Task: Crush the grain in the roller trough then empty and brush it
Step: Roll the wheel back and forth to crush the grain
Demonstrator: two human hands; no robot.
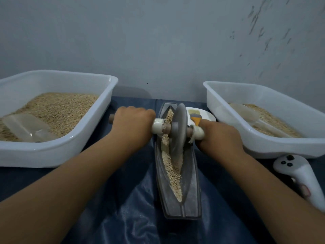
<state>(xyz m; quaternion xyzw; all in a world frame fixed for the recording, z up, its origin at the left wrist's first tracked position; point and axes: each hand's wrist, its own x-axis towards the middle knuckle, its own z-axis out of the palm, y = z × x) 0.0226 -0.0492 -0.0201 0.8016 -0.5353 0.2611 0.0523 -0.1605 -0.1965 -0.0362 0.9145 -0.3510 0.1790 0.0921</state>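
Grain lies along the groove of the roller trough, a long boat-shaped grey vessel set lengthwise at the middle of the tabletop, its far end close to the back edge and its near end pointing at the person. That lengthwise placing suits the work: the wheel can run toward and away from the body along the whole groove.

The roller wheel, a grey disc, stands upright in the groove in the far half of the trough, with grain on both sides of it. An axle passes through its hub. The left hand is curled round the axle's left handle, and the right hand is wrapped round the right handle, so the load falls evenly on both sides and the disc stays upright rather than tipping against a wall. Judging by the coarse pieces visible nearer the person, crushing is in progress; emptying and brushing are not yet done.

A small brush with an orange ferrule rests on a white plate just right of the trough's far end, within reach for the later sweep. A white tray of grain with a clear scoop sits toward the left edge; a second white tray, holding crushed-looking grain and another scoop, sits toward the right edge, probably the place for emptying. A white handheld controller lies near the right edge.
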